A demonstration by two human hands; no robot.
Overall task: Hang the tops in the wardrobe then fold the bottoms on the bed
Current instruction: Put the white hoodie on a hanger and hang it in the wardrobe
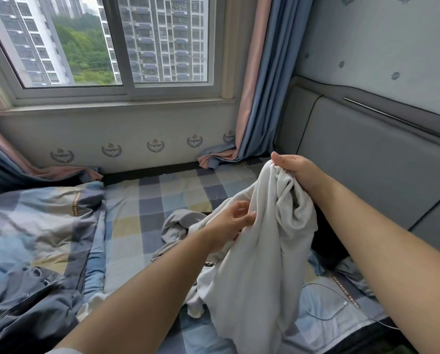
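Two hands hold a white garment (252,246) up over the bed (142,200), near its headboard edge. The right hand (294,169) bunches the top edge in curled fingers; the left hand (229,226) pinches a fold lower down. Best to find the shoulders or waistband first, then shake it flat.

Both forearms are stretched forward; the right hand (294,169) is raised higher, fingers (280,159) clenched on cloth; the left hand (229,226) is curled lower, pinching.
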